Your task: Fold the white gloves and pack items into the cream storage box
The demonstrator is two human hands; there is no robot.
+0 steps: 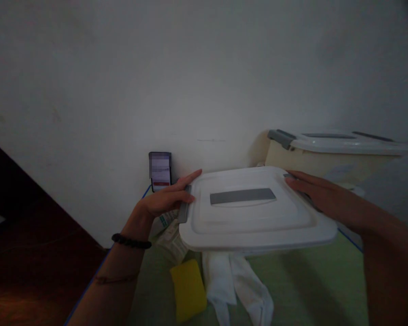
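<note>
A white plastic storage box lid (251,226) with grey side latches and a grey handle strip is in front of me, between my hands. My left hand (172,194) grips its left edge at the grey latch, thumb on top. At the opposite edge, my right hand (313,192) has its fingers along the other latch. What lies under the lid is mostly hidden. Just below its front edge, white cloths (221,280) and a yellow sponge (189,290) rest on the green table surface (306,285).
A cream storage box (292,163) with a white lid stands behind at the right, near the wall. A phone (161,172) leans against the wall at the back left. Beside my left wrist lies a crumpled plastic packet (172,242). The table's blue-trimmed left edge drops to a dark floor.
</note>
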